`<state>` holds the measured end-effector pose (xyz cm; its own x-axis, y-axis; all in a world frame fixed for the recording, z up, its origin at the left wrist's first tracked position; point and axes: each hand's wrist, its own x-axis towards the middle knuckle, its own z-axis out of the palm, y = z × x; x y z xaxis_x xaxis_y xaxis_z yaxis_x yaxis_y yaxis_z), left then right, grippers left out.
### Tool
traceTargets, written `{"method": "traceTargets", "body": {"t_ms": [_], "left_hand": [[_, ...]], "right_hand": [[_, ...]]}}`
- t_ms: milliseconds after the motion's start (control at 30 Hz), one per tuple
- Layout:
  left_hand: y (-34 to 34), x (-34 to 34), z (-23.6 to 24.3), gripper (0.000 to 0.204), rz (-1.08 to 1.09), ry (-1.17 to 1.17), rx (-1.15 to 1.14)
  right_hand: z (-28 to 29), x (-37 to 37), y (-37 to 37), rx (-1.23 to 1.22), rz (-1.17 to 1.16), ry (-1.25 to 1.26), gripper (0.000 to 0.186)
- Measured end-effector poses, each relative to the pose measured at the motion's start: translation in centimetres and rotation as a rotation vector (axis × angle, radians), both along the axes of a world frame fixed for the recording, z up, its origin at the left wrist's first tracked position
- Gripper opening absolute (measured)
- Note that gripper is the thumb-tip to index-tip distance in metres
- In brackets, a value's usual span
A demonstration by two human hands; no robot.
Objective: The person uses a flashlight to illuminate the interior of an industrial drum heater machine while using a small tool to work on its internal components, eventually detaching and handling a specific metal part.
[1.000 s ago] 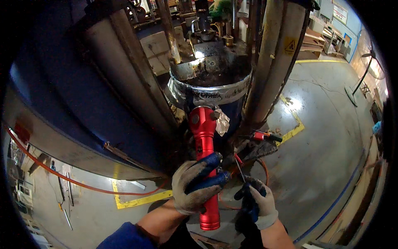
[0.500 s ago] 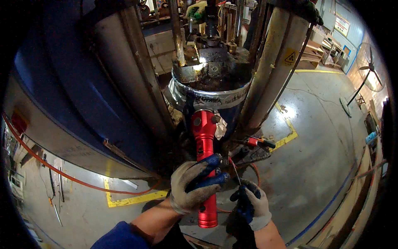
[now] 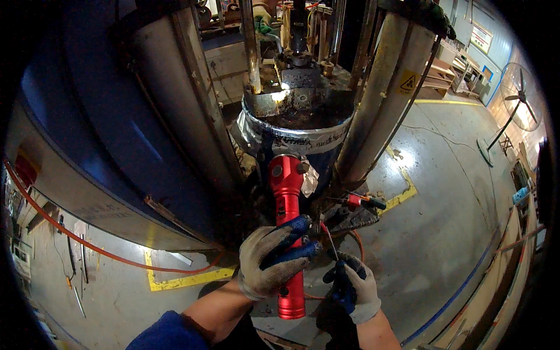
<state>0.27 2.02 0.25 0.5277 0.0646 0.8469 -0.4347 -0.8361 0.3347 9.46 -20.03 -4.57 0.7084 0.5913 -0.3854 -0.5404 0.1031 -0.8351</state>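
A red metal flashlight stands nearly upright in the middle of the view, its head toward the drum. My left hand, in a grey glove with dark blue fingers, is wrapped round its barrel. Lower right, my right hand, gloved alike, has its fingers closed on a thin metal rod with a red end; the part inside the fingers is hidden. Beyond the flashlight stands a dark drum with a silvery band below its rim. A bright spot lights the dirty metal inside it.
Two thick slanted columns flank the drum. A large blue machine housing fills the left. An orange hose loops below it. A tool with an orange and black handle lies right of the drum. Behind, another person's green-gloved hand shows. A fan stands far right.
Both my hands keep their hold and place. The other person's gloved hand at the back has shifted slightly left and down. The view has moved very little.
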Motion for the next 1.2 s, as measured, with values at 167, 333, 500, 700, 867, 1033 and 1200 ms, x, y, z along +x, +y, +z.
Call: {"method": "traceTargets", "body": {"t_ms": [167,333,500,700,867,1033,1200], "left_hand": [[0.0,-0.1,0.4,0.047,0.01,0.02,0.015],[0.1,-0.2,0.0,0.047,-0.021,0.017,0.001],[0.1,-0.1,-0.5,0.047,-0.026,0.01,-0.011],[0.2,0.0,-0.6,0.047,-0.039,-0.005,-0.026],[0.2,0.2,-0.8,0.045,-0.023,-0.022,-0.028],[-0.4,0.1,0.2,0.046,-0.012,0.007,-0.057],[-0.1,0.1,-1.1,0.044,0.006,-0.054,-0.029]], "right_hand": [[-0.3,0.0,-0.2,0.015,0.006,0.006,0.035],[0.2,0.0,-0.2,0.025,0.012,0.024,0.034],[-0.6,-0.1,-0.3,0.035,-0.031,0.004,0.034],[-0.6,0.0,-0.2,0.022,-0.016,-0.013,0.034],[0.1,0.2,-0.2,0.03,0.015,0.031,0.033],[-0.6,0.1,-0.5,0.044,-0.022,0.045,0.035],[-0.2,0.0,-0.2,0.045,-0.021,0.036,0.035]]}}
